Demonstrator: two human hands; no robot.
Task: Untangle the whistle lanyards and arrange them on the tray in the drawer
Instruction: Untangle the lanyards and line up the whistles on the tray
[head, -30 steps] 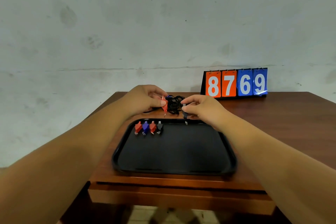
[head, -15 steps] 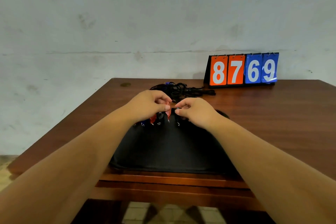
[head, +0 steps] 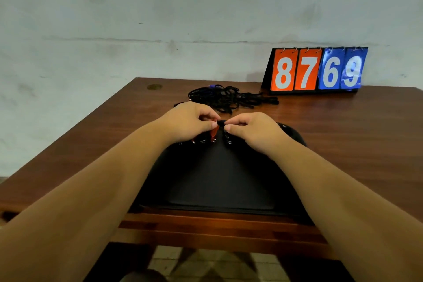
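Observation:
A black tray lies in the open drawer in front of me. My left hand pinches a red whistle over the tray's far edge. My right hand pinches a black whistle just to the right of it. Several other whistles sit in a row at the tray's far left edge, mostly hidden under my left hand. A tangled heap of black lanyards lies on the table behind my hands, with a blue piece showing at its top.
A flip scoreboard reading 8769 stands at the back right of the brown wooden table, against the pale wall. The drawer's wooden front rail runs below the tray. Tiled floor shows underneath.
My hands have come from the lanyard heap down to the tray's far edge, each carrying a whistle. The view has tilted, so the heap now shows behind the hands.

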